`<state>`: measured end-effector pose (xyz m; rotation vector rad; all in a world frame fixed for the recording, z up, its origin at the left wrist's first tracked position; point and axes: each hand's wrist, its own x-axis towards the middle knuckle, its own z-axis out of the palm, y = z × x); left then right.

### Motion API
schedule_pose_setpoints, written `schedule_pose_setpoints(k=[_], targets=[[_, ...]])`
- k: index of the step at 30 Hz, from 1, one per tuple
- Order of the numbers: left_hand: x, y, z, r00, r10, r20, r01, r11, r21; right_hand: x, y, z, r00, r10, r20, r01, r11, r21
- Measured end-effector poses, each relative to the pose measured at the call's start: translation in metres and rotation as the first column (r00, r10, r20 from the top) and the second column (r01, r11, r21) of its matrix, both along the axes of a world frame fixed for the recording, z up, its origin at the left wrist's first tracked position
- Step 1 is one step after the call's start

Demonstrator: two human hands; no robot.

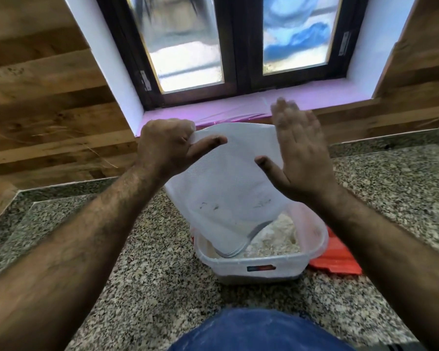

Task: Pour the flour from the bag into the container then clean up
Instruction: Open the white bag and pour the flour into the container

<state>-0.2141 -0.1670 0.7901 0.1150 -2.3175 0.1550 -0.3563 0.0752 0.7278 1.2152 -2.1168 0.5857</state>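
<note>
Left hand [167, 145] pinching bag [226, 178] top, centre frame – mouth down in container [259, 259]; right hand [299, 153] flat, fingers together, on bag.

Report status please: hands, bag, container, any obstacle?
Left hand grips bag corner; right hand flat, open beside it. Bag mouth down in container, flour inside. Nothing in the way.
</note>
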Motion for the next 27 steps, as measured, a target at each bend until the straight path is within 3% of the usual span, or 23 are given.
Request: schedule_pose_setpoints(k=[2, 5, 6, 8, 10, 12, 14, 15, 18, 21, 22, 27], targets=[[0.004, 0.001, -0.001, 1.000, -0.003, -0.017, 0.003, 1.000, -0.013, 0.001, -0.001, 0.001, 0.998, 0.011, 0.057, -0.014, 0.999, 0.047], [0.010, 0.001, 0.000, 0.999, -0.030, -0.043, 0.031, 1.000, 0.007, 0.000, 0.002, -0.001, 0.998, -0.052, -0.043, 0.046, 0.991, -0.126], [0.012, 0.000, 0.002, 0.997, -0.028, -0.065, 0.030, 0.999, 0.026, 0.002, 0.003, -0.001, 0.998, -0.058, -0.006, 0.056, 0.978, -0.199], [0.017, -0.002, 0.003, 0.992, -0.037, -0.123, 0.048, 0.995, 0.083, 0.006, 0.000, -0.003, 0.976, -0.026, 0.216, 0.108, 0.920, -0.377], [0.022, -0.005, 0.003, 0.980, -0.055, -0.189, 0.089, 0.981, 0.174, 0.005, -0.002, -0.005, 0.877, 0.096, 0.470, 0.188, 0.834, -0.520], [0.025, -0.010, 0.003, 0.971, -0.049, -0.233, 0.116, 0.952, 0.282, 0.001, -0.003, -0.005, 0.704, 0.272, 0.656, 0.252, 0.768, -0.589], [0.026, -0.015, 0.003, 0.966, -0.025, -0.256, 0.121, 0.923, 0.365, -0.002, -0.004, -0.004, 0.559, 0.356, 0.749, 0.339, 0.726, -0.598], [0.026, -0.016, 0.002, 0.965, -0.010, -0.263, 0.116, 0.912, 0.394, -0.004, -0.005, -0.006, 0.531, 0.365, 0.765, 0.370, 0.712, -0.597], [0.030, -0.019, 0.003, 0.972, 0.063, -0.227, 0.035, 0.914, 0.404, -0.009, -0.008, -0.011, 0.550, 0.365, 0.751, 0.401, 0.673, -0.622], [0.040, -0.021, 0.007, 0.972, 0.203, -0.119, -0.161, 0.943, 0.293, -0.022, -0.007, -0.010, 0.733, 0.137, 0.666, 0.397, 0.709, -0.583], [0.042, -0.020, 0.009, 0.967, 0.238, -0.093, -0.206, 0.941, 0.269, -0.026, -0.007, -0.009, 0.756, 0.078, 0.649, 0.404, 0.726, -0.557], [0.046, -0.013, 0.005, 0.963, 0.255, -0.089, -0.225, 0.940, 0.257, -0.031, -0.011, -0.014, 0.711, 0.054, 0.701, 0.434, 0.750, -0.498]])
